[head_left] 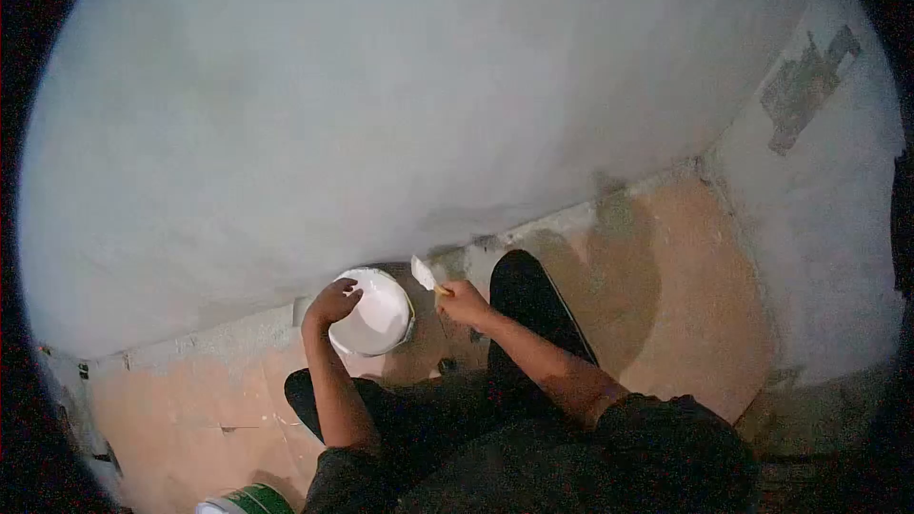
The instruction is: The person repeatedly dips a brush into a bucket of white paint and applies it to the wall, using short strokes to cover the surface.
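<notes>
A white bucket [373,314] stands on the floor close to the wall, with pale material inside. My left hand [335,303] is bent over its left rim, fingers curled over the edge. To the right of the bucket, my right hand [463,305] is closed around the light-coloured handle of what looks like a paintbrush [423,273]. Its head is coated white and points up and left, towards the wall. The brush is apart from both bucket and wall.
A pale wall [381,114] rises ahead and meets another wall [838,228] at the right, which has a grey bare patch [803,93]. My knees [526,309] are on either side of the bucket. A green and white tub [249,500] sits at the lower left on the orange-brown floor [181,424].
</notes>
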Available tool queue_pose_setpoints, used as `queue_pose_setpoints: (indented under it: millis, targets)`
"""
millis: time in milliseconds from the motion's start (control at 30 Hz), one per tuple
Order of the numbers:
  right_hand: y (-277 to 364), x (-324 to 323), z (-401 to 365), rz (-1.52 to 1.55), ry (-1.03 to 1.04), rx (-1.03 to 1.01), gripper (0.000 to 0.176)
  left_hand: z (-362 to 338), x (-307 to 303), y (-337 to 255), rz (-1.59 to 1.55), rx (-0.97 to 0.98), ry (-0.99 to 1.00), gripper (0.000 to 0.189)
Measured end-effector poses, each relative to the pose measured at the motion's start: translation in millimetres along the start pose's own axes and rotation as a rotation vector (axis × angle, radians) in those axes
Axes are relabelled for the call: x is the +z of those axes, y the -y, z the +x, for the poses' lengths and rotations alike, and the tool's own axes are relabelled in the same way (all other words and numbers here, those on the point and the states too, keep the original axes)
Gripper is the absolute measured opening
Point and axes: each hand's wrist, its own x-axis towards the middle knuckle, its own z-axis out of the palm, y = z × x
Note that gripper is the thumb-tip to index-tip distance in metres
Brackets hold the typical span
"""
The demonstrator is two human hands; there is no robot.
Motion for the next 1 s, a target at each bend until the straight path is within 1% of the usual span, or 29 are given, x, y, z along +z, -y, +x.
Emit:
queue_pose_setpoints:
  millis: [33, 100, 133, 200, 233, 267, 300, 367, 467, 500, 567, 600, 633, 700, 733, 767, 833, 867, 900, 933, 967, 1000]
  targets:
    - [-1, 3, 0, -0.005, 0.005, 0.006, 0.021, -7, 3, 1, -0.007, -0.005, 0.002, 0.048]
    - [-3, 8, 1, -0.227, 0.003, -0.094, 0.022, -16, 6, -2, -0.160, -0.024, -0.032, 0.047]
    - [-17, 25, -17, -0.338, 0.026, -0.071, 0.024, -41, 22, 8, -0.163, -0.012, -0.014, 0.046]
    - [-11, 32, -23, -0.364, 0.030, -0.029, 0.024, -56, 17, 5, -0.180, -0.004, -0.015, 0.045]
    - [-32, 92, -109, -0.394, 0.033, -0.007, 0.024, -156, 44, 30, -0.192, 0.009, -0.035, 0.045]
    - [-30, 104, -114, -0.354, -0.056, 0.046, 0.023, -162, 40, 31, -0.235, -0.023, -0.030, 0.046]
    - [-21, 116, -119, -0.353, -0.031, 0.061, 0.023, -178, 26, 31, -0.233, -0.051, -0.058, 0.046]
    - [-19, 125, -112, -0.383, 0.039, 0.147, 0.024, -187, 20, 39, -0.314, -0.042, -0.115, 0.045]
    - [-31, 142, -104, -0.356, 0.079, 0.176, 0.024, -213, 7, 35, -0.413, -0.082, -0.129, 0.045]
    - [-39, 149, -95, -0.362, 0.099, 0.186, 0.024, -211, 2, 39, -0.424, -0.104, -0.128, 0.045]
    - [-67, 168, -79, -0.483, -0.139, -0.001, 0.023, -213, -2, 50, -0.474, -0.078, -0.168, 0.044]
    - [-89, 172, -64, -0.504, -0.132, -0.004, 0.020, -216, -2, 52, -0.479, -0.124, -0.195, 0.044]
    - [-93, 179, -55, -0.512, -0.113, 0.000, 0.020, -213, -1, 60, -0.473, -0.152, -0.219, 0.044]
    - [-97, 188, -43, -0.427, -0.102, 0.140, 0.023, -216, -3, 61, -0.534, -0.143, -0.195, 0.044]
    - [-107, 194, -31, -0.321, -0.092, 0.096, 0.026, -216, -4, 67, -0.530, -0.141, -0.196, 0.044]
    - [-114, 199, -22, -0.317, -0.096, 0.094, 0.026, -218, -4, 66, -0.525, -0.149, -0.207, 0.044]
    - [-117, 206, -12, -0.263, -0.144, 0.227, 0.028, -219, -4, 66, -0.529, -0.162, -0.221, 0.044]
    - [-120, 212, -10, -0.342, -0.164, 0.138, 0.026, -221, -3, 69, -0.545, -0.149, -0.234, 0.044]
    - [-133, 219, 1, -0.348, -0.154, 0.144, 0.026, -223, -2, 70, -0.561, -0.136, -0.248, 0.044]
    - [-154, 225, 18, -0.389, -0.155, 0.107, 0.029, -226, -3, 65, -0.564, -0.169, -0.249, 0.044]
    - [-172, 237, 32, -0.429, -0.153, 0.069, 0.032, -223, 0, 76, -0.573, -0.183, -0.250, 0.044]
    - [-138, 238, 17, -0.400, -0.128, 0.104, 0.032, -222, 2, 80, -0.550, -0.171, -0.240, 0.045]
